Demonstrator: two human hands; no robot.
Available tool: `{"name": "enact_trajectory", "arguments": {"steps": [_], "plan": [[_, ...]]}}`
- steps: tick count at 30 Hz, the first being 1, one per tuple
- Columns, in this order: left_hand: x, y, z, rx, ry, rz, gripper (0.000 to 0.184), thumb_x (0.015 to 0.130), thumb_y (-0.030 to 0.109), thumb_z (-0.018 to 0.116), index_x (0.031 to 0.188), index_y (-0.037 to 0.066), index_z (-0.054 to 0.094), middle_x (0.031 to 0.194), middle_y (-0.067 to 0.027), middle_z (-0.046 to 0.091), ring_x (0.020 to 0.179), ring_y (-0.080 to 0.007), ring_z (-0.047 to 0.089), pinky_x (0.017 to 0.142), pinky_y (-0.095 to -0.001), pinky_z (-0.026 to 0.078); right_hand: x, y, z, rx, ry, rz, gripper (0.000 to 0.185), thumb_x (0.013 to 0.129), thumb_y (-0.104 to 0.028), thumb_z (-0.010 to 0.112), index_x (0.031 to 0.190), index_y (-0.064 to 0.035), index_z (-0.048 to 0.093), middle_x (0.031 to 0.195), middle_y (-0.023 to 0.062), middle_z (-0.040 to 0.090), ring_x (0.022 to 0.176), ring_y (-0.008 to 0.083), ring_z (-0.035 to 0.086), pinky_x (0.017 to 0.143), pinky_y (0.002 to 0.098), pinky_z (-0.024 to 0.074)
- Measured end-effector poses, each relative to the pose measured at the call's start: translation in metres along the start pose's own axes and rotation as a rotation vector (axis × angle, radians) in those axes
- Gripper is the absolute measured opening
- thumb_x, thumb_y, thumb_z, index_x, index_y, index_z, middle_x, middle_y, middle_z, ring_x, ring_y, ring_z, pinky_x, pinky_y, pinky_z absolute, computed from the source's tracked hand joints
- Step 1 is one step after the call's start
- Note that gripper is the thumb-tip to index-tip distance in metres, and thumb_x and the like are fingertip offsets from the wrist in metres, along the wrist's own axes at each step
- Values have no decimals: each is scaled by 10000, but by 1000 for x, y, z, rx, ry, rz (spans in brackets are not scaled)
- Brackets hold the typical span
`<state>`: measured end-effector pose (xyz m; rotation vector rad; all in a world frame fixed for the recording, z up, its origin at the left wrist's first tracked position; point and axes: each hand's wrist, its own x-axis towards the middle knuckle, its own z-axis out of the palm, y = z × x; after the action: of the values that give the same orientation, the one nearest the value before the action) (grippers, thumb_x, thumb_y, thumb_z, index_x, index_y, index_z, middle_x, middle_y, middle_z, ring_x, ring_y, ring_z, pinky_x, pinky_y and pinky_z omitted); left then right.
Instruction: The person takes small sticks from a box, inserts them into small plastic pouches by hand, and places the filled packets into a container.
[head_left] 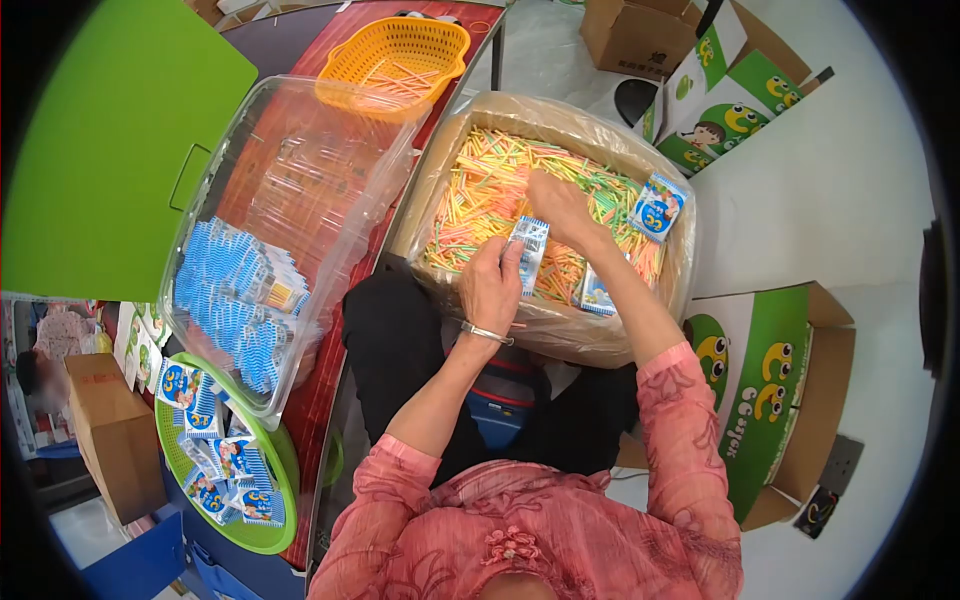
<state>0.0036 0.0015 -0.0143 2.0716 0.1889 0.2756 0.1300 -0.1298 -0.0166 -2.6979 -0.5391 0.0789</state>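
Observation:
My left hand [492,280] pinches a small blue-and-white packet [531,250] between thumb and fingers, above the near part of a lined cardboard box [413,222]. Thin candy sticks [480,180] in yellow, orange, pink and green fill that box. My right hand [563,208] is down on the sticks just beyond the packet, its fingers curled and partly hidden by the hand itself. What they hold cannot be made out. Another packet [658,207] lies at the box's right side. A further packet [598,293], partly covered by my right forearm, is near the front edge.
Left on the red table [340,290], a clear plastic bin [300,150] holds many flat blue-and-white wrappers [235,290]. A green basket [285,480] holds several filled packets. An orange basket [340,60] contains pink sticks. Green-and-white cartons [745,400] stand at the right.

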Motion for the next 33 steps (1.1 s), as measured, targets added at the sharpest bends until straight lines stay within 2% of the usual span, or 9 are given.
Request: {"name": "enact_trajectory", "arguments": {"steps": [6, 8, 11, 13, 16, 23, 26, 29, 33], "plan": [[5, -2, 15, 436, -206, 250, 262, 911, 275, 641, 888, 15, 621, 783, -161, 627, 774, -373, 591, 724, -489, 432, -36, 33, -17, 573, -26, 99, 264, 969, -255, 517, 907, 2, 511, 819, 96, 549, 774, 219, 515, 701, 351, 415], [6, -1, 24, 328, -40, 273, 259, 914, 271, 637, 953, 15, 635, 853, -180, 629, 827, -365, 583, 762, -485, 424, -56, 23, -30, 914, -86, 171, 248, 964, -236, 535, 933, 9, 537, 824, 21, 484, 795, 149, 460, 715, 298, 399], [16, 0, 31, -168, -129, 97, 344, 991, 311, 562, 1096, -11, 624, 955, -153, 643, 892, -255, 598, 801, -398, 450, -71, 17, -19, 838, 30, 113, 279, 920, -219, 526, 865, 55, 524, 770, 151, 560, 697, 276, 530, 660, 415, 425], [24, 3, 29, -748, -355, -176, 430, 1031, 349, 501, 1127, -51, 623, 959, -121, 671, 921, -203, 622, 833, -350, 475, -76, -1, -8, 616, -2, 146, 262, 920, -220, 522, 961, 39, 538, 875, 232, 620, 840, 393, 608, 704, 472, 460], [23, 10, 24, -890, -381, -383, 441, 1057, 340, 434, 1079, -60, 618, 1027, -119, 672, 938, -161, 642, 849, -291, 515, -95, -61, -17, 572, 102, 134, 176, 943, -152, 497, 983, 16, 533, 895, 264, 579, 873, 480, 548, 775, 505, 441], [24, -42, 23, -1128, -288, -599, 281, 1044, 252, 452, 943, 16, 568, 866, -96, 635, 777, -185, 635, 703, -343, 548, -112, -56, -20, 290, 61, -55, 263, 829, -96, 665, 1066, -27, 573, 996, 207, 578, 937, 403, 553, 806, 469, 463], [22, -9, 21, -1100, -354, -706, 221, 1024, 227, 480, 907, 62, 568, 758, -25, 586, 646, -105, 559, 570, -258, 497, -104, -49, -42, 117, 273, -278, 609, 642, -77, 798, 1197, -38, 549, 1102, 180, 576, 1050, 392, 565, 884, 450, 475], [18, -23, 32, -1020, -601, -561, 208, 1037, 218, 480, 1038, 40, 587, 933, -56, 661, 750, -134, 640, 665, -306, 549, -95, -33, -40, 284, 184, -381, 789, 576, -65, 815, 1299, -42, 499, 1169, 193, 563, 1091, 383, 565, 947, 435, 467], [15, -20, 23, -996, -571, -493, 153, 1024, 209, 507, 1020, 70, 571, 873, -24, 622, 699, -115, 610, 626, -287, 530, -86, -26, -28, 456, -104, -300, 811, 608, -89, 808, 1349, -31, 482, 1265, 193, 558, 1131, 348, 568, 981, 400, 463]]}}
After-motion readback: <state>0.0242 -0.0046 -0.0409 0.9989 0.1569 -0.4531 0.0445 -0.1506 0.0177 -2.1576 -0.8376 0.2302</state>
